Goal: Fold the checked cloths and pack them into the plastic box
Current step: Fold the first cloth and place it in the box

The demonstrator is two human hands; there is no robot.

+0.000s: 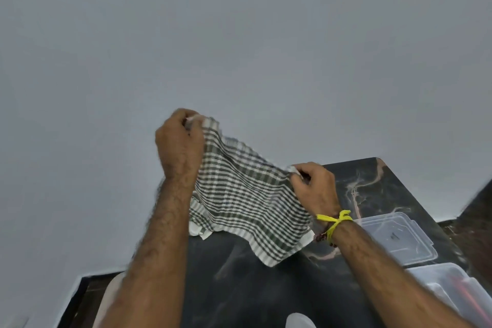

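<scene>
A green-and-white checked cloth (247, 194) hangs spread in the air above the dark marbled table (266, 287). My left hand (179, 141) pinches its upper left corner, held high. My right hand (315, 184), with a yellow thread at the wrist, pinches the upper right corner, lower than the left. The cloth's bottom edge droops toward the table. A clear plastic box (452, 290) stands at the lower right, partly cut off by the frame edge, and its clear lid (396, 237) lies flat on the table just behind it.
A plain grey wall fills the upper view. The table's left edge runs down past my left forearm. A white rounded object (299, 321) shows at the bottom edge. Dark wood (476, 208) rises at the far right.
</scene>
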